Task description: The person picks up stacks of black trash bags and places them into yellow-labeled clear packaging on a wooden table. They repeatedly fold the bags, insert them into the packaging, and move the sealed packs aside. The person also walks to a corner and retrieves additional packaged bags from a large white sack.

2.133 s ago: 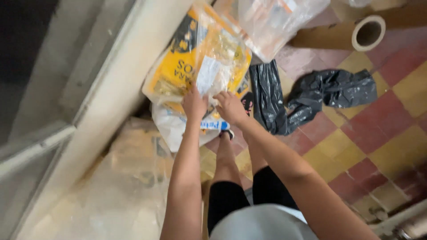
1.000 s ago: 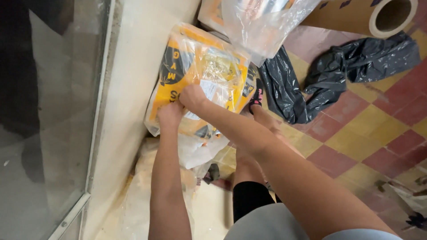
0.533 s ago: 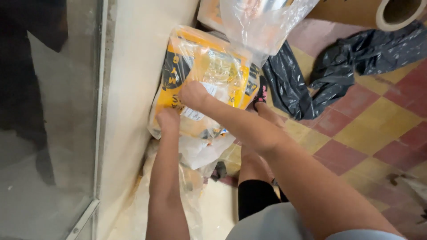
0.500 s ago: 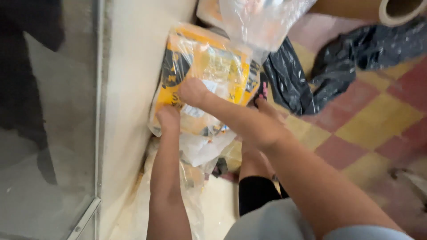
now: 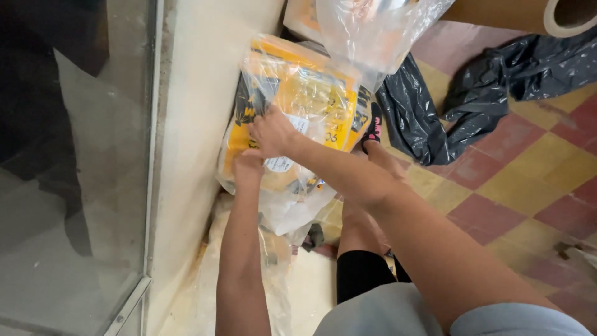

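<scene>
My right hand grips the yellow bag at frame centre, nearer its middle, my left hand pinching its lower-left edge, its long axis running toward the upper right.

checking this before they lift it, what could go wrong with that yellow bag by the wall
The thin clear wrap over the yellow bag may tear where the right hand and left hand grip it. The bag leans against the wall and might tip onto the foot beside it. The black plastic bag could trip a backward step.
</scene>
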